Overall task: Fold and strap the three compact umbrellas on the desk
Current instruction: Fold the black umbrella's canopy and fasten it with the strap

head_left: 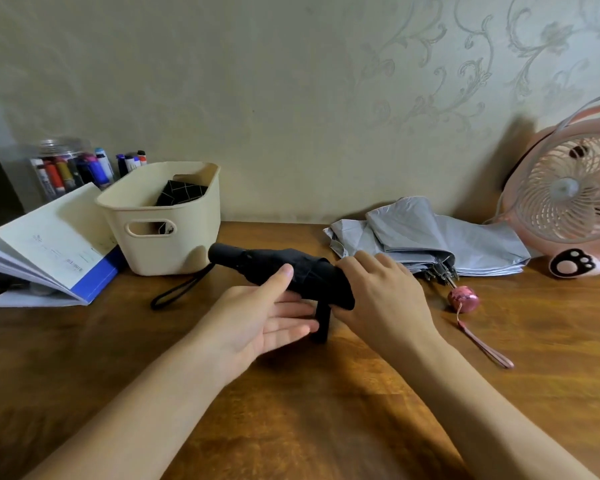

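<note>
Tabletop [291, 410] of brown wood carries everything. Grey umbrella [430, 240] sprawls unfolded near the pink fan [565, 192]; a patterned one stands in the cream bin [160, 220]. Between them, black umbrella [274, 268] is lifted: right hand [385, 292] clamped over its canopy end, left hand [264, 317] open-fingered beneath, thumb pressing. Its strap [322, 320] dangles loose; wrapping it round looks next.
</note>
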